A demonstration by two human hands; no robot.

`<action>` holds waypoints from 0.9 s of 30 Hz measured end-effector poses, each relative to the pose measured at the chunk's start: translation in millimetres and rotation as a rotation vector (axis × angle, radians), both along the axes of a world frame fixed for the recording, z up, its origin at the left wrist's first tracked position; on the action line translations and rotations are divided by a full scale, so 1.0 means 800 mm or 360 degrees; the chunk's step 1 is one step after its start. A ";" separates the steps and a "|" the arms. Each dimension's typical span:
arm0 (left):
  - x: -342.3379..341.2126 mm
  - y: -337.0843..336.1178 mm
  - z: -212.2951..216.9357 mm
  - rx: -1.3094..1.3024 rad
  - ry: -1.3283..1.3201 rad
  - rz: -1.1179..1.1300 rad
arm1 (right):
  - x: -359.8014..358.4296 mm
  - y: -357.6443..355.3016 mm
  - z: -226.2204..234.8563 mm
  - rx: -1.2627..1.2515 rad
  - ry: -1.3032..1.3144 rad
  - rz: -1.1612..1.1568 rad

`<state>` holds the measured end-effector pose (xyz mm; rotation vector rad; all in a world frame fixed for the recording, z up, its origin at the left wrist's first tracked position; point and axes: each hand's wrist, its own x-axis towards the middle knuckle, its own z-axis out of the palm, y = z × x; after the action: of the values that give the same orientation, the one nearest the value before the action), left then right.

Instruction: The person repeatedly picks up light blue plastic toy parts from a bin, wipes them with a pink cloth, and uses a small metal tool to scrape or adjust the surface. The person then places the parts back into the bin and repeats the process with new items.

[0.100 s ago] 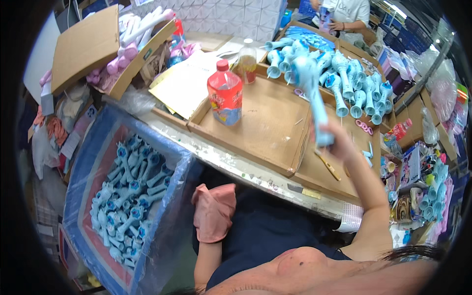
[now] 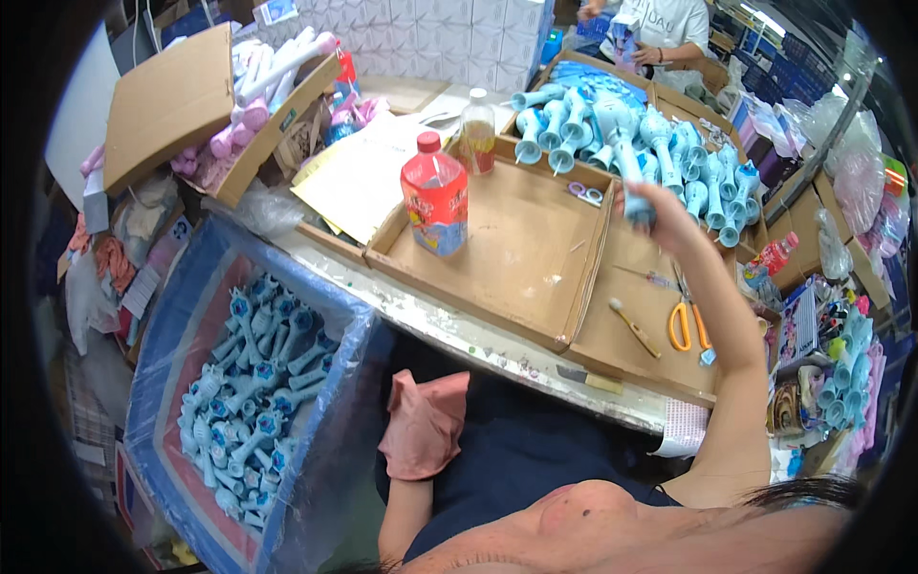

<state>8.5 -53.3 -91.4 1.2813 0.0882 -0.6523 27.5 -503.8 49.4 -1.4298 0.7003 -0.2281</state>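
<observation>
My right hand [image 2: 660, 225] is closed round the narrow near end of a light-blue plastic wand-shaped piece [image 2: 622, 153]. That piece has a bulbous head and points away, over a heap of similar light-blue pieces [image 2: 660, 129] in a cardboard tray at the far right. My left hand sits low in front of my body, covered by a pink cloth [image 2: 424, 426] that hides its fingers. On the nearer cardboard tray below my right forearm lie orange-handled scissors [image 2: 680, 327], a small brush with a yellowish handle [image 2: 635, 328] and a thin tool with a clear handle [image 2: 660, 279].
A blue plastic-lined bin [image 2: 335, 330] with many light-blue pieces stands at the left. Red-labelled bottle [image 2: 435, 196] and clear bottle [image 2: 477, 134] stand on the bench, near small purple-handled scissors [image 2: 585, 194]. An open carton [image 2: 172, 110] holds pink parts. Another person [image 2: 669, 38] works opposite.
My right hand has moved away from me with the light-blue piece, toward the heap. The orange scissors under my arm now show. The cloth-covered left hand has shifted only slightly.
</observation>
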 end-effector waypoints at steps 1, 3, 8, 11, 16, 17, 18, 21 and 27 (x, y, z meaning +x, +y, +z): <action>-0.005 0.005 -0.001 0.0130 -0.0369 -0.0040 | 0.028 -0.047 -0.005 -0.0141 0.0142 -0.0060; -0.020 0.017 0.001 0.0508 -0.0832 -0.0011 | 0.076 -0.131 -0.022 -0.0402 0.0114 -0.0135; -0.060 0.040 0.029 0.1137 -0.1427 0.0187 | 0.185 -0.226 -0.051 -0.0475 0.0014 -0.0408; -0.067 0.038 0.051 0.1317 -0.1733 0.0344 | 0.225 -0.232 -0.087 -0.0116 -0.0510 -0.0627; -0.043 0.025 0.084 0.1254 -0.1435 -0.0107 | 0.236 -0.175 -0.145 -0.1834 -0.0589 -0.0893; -0.034 0.019 0.089 0.1223 -0.1357 -0.0224 | 0.223 -0.146 -0.142 -0.2301 -0.0602 -0.0931; -0.030 0.015 0.096 0.1194 -0.1278 -0.0345 | 0.201 -0.109 -0.138 -0.1840 -0.0786 -0.0606; 0.003 -0.028 0.106 0.1023 -0.1520 -0.0521 | 0.113 0.028 -0.109 -0.1122 -0.0928 0.0443; 0.020 -0.092 0.130 0.4494 -0.3975 -0.0292 | 0.018 0.190 -0.062 -0.1031 -0.0806 0.1564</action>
<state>24.5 -126.7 12.5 -1.2357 0.6846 -1.0400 41.7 -351.5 -0.5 -2.0526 -0.5771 -0.0245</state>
